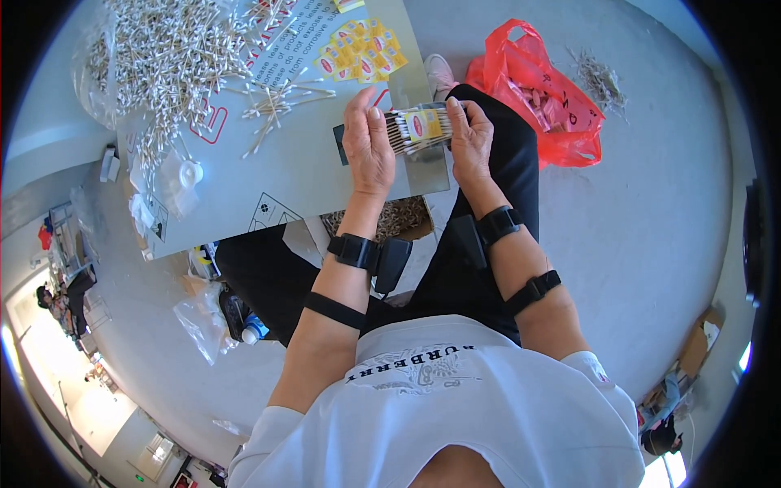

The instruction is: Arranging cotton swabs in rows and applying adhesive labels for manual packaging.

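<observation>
A pack of cotton swabs [407, 140] with a yellow label [422, 125] is held between my two hands, above the table's near right edge. My left hand [370, 152] presses against the left ends of the swabs, its thumb up along them and its other fingers partly hidden. On the right end, my right hand [473, 140] grips the pack with the thumb on top; a clear wrapper seems to show there. Just beyond lie several yellow labels [364, 52] in a spread pile. Loose cotton swabs [281, 104] lie left of them.
A large heap of swabs [163, 57] covers the table's far left, beside clear plastic. A white roll [189, 174] sits nearer me. Below the table edge is a box of brown bits [390, 218]. On the floor at right stands a red plastic bag [561, 138] with pinkish packs.
</observation>
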Demonstrator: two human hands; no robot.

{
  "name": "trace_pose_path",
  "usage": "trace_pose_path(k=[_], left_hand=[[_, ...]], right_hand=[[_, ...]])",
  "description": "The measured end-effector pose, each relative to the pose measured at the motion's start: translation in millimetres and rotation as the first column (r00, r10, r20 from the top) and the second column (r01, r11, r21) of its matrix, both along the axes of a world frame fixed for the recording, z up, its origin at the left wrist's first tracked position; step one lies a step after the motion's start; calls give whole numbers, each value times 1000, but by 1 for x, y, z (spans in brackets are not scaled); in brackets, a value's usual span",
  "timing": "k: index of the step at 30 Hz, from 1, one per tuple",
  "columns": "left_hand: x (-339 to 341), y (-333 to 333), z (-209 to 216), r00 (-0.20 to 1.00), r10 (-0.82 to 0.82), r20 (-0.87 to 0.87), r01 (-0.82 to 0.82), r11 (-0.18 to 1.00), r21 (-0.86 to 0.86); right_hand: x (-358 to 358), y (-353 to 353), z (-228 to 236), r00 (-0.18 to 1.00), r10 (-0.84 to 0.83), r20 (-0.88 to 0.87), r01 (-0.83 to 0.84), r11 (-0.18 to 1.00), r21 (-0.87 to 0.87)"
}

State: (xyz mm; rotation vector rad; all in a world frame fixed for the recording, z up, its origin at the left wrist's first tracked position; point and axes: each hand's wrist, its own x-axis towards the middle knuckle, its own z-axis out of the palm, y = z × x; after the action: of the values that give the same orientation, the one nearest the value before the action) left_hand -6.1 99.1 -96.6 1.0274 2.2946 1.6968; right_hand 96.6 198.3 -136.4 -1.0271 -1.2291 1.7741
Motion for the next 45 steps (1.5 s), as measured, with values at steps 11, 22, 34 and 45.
trace_pose_path(k=[11, 22, 34, 45], left_hand=[[-4, 10, -3, 956, -117, 270, 36, 957, 289], [6, 24, -2, 914, -216, 343, 96, 937, 335], [29, 22, -2, 944, -81, 321, -46, 928, 369], [1, 5, 4, 929, -308, 204, 283, 948, 144]], right_hand=[[-1, 2, -2, 1000, 12, -12, -12, 999, 40], [-6, -2, 4, 965, -125, 230, 55, 957, 286], [-4, 0, -1, 990, -67, 124, 44, 983, 179], [-2, 4, -7, 987, -46, 154, 25, 990, 136]])
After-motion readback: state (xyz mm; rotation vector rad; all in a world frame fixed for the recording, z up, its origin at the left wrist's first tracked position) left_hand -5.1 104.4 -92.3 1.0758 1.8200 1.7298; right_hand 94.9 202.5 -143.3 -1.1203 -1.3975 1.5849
